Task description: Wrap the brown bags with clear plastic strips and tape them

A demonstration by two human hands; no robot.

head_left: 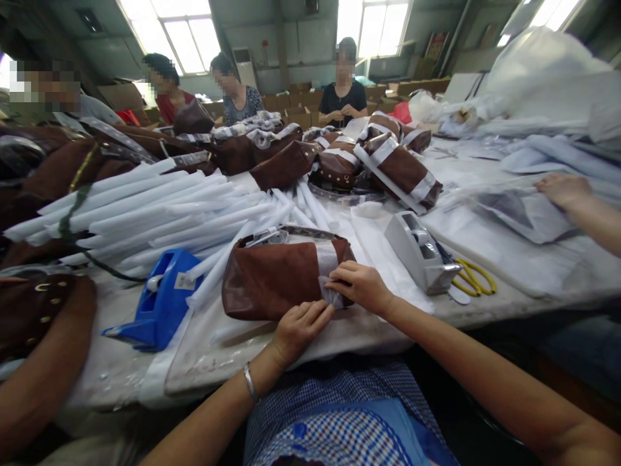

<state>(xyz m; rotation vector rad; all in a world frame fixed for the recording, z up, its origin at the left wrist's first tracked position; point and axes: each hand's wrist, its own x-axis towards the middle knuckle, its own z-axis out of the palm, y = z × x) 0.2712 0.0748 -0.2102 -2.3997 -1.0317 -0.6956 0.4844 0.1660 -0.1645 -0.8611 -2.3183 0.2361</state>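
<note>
A brown handbag [272, 278] lies on its side on the table in front of me, its strap along the far edge. A band of thin white wrapping paper [326, 257] goes around the bag near its right end. My right hand [361, 285] pinches the loose, crumpled end of this paper from the right. From below left, my left hand [303, 330] has its fingers closed at the same paper end, by the bag's lower edge. The left thumb is hidden. Both hands touch the front of the bag.
A blue tape dispenser [169, 298] stands to the left, a grey tape dispenser [422, 252] with yellow-handled scissors [475, 278] to the right. Behind lie rolled white paper tubes [160, 213] and wrapped bags [339, 162]. Co-workers' arms reach in at both sides; several people sit opposite.
</note>
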